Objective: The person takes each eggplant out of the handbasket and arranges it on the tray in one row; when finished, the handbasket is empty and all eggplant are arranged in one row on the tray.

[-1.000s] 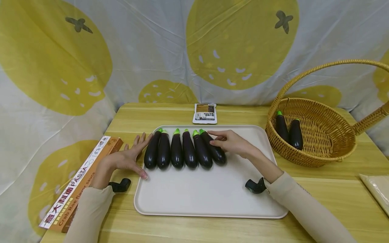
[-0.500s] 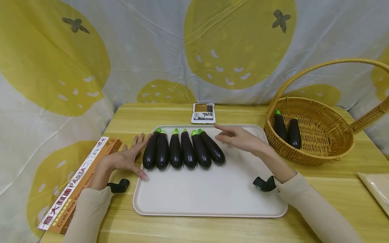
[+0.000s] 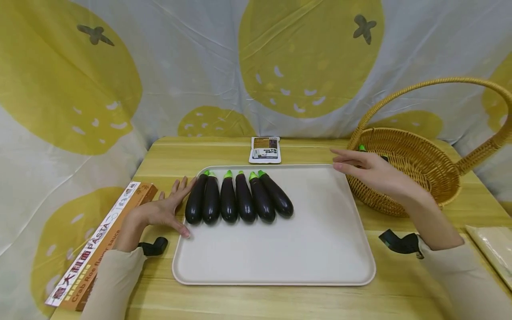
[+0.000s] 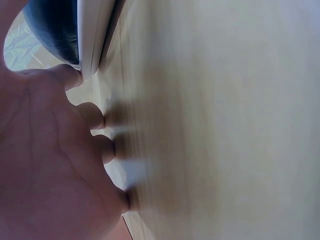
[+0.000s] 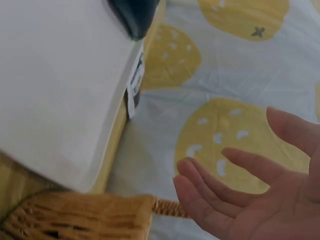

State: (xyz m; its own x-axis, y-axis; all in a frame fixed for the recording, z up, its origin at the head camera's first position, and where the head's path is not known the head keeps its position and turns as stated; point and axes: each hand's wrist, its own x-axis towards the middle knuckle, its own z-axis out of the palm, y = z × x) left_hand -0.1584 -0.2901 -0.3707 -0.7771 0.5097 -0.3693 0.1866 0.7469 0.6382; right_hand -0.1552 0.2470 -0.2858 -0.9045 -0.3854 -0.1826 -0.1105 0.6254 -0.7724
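Several dark purple eggplants (image 3: 245, 200) with green stems lie side by side on the left half of a white tray (image 3: 280, 258). My left hand (image 3: 162, 211) rests at the tray's left edge, fingers spread, beside the leftmost eggplant. In the left wrist view its fingertips touch the table and one finger meets the tray's rim. Over the tray's back right corner, in front of the wicker basket (image 3: 404, 200), hangs my right hand (image 3: 380, 175). Its fingers are relaxed and hold nothing, as the right wrist view shows. The eggplants inside the basket are mostly hidden behind this hand.
A long pasta box (image 3: 100, 244) lies left of the tray, under the left forearm. Behind the tray is a small packet (image 3: 265, 150). A clear bag of pale contents (image 3: 492, 249) lies at the right table edge. The basket's tall handle (image 3: 432, 82) arches upward.
My right hand has let go of the rightmost eggplant and moved right toward the basket. The left hand stays by the tray's left edge. The view has shifted slightly.
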